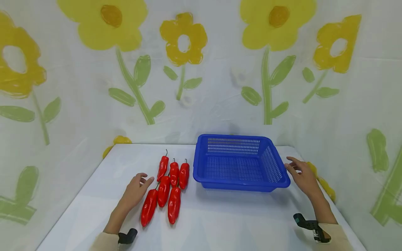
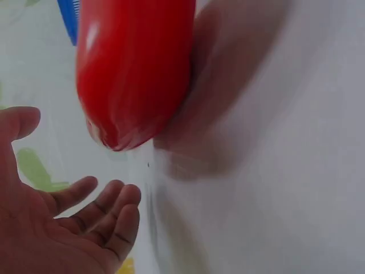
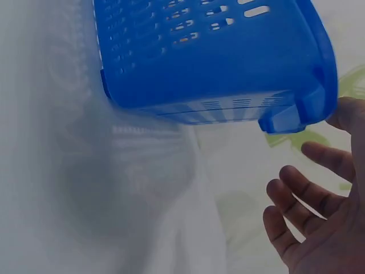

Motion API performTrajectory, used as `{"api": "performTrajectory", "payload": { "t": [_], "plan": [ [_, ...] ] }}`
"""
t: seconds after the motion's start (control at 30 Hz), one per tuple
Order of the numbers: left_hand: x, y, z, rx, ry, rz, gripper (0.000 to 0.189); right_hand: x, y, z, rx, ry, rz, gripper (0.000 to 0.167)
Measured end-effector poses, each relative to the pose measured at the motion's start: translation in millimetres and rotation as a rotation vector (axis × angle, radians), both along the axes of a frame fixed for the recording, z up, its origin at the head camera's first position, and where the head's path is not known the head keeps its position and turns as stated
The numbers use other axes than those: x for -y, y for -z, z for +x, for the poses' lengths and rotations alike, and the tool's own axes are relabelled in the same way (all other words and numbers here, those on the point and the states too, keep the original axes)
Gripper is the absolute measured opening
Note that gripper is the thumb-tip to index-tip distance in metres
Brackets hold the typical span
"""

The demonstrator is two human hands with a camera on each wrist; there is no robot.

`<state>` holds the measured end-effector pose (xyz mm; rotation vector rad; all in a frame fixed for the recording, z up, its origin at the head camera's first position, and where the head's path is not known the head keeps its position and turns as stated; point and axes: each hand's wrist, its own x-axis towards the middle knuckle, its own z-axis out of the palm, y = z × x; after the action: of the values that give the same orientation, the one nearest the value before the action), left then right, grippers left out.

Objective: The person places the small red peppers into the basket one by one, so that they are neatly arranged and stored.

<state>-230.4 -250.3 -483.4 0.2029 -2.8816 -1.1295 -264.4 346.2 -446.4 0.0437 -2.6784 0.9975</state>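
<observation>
Several glossy red peppers (image 1: 164, 191) with thin stems lie grouped on the left half of the white table. Just left of them is my left hand (image 1: 136, 190), its fingers loosely bent and holding nothing. In the left wrist view that hand (image 2: 74, 222) appears below the rounded tip of one large red pepper (image 2: 134, 74). A blue plastic basket (image 1: 242, 185) with slotted walls stands right of the peppers. My right hand (image 1: 304, 177) is beside the basket's right edge. In the right wrist view its thumb (image 3: 348, 114) meets the basket's rim; whether it touches I cannot tell.
The white table (image 1: 220, 223) ends at a back edge near a hanging cloth (image 1: 216, 104) printed with yellow flowers. This cloth also runs along both sides. Dark straps (image 1: 127, 236) sit on both wrists. Inside the basket only its perforated floor shows.
</observation>
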Motion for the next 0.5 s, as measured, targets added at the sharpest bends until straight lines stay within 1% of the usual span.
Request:
{"api": "performTrajectory", "payload": {
  "t": [0.2, 0.33, 0.5],
  "plan": [
    [-6.4, -2.2, 17.8, 0.017, -0.015, 0.031, 0.062, 2.5, 11.3, -3.2, 0.094, 0.031, -0.109, 0.064],
    [-9.0, -2.0, 27.6, 0.034, -0.027, 0.035, 0.063, 3.3, 15.3, -5.1, 0.111, 0.042, -0.207, 0.064],
    [-8.5, 3.5, 38.2, 0.040, -0.076, 0.015, 0.063, 7.5, 20.1, -9.6, 0.134, 0.026, -0.288, 0.065]
  ]
}}
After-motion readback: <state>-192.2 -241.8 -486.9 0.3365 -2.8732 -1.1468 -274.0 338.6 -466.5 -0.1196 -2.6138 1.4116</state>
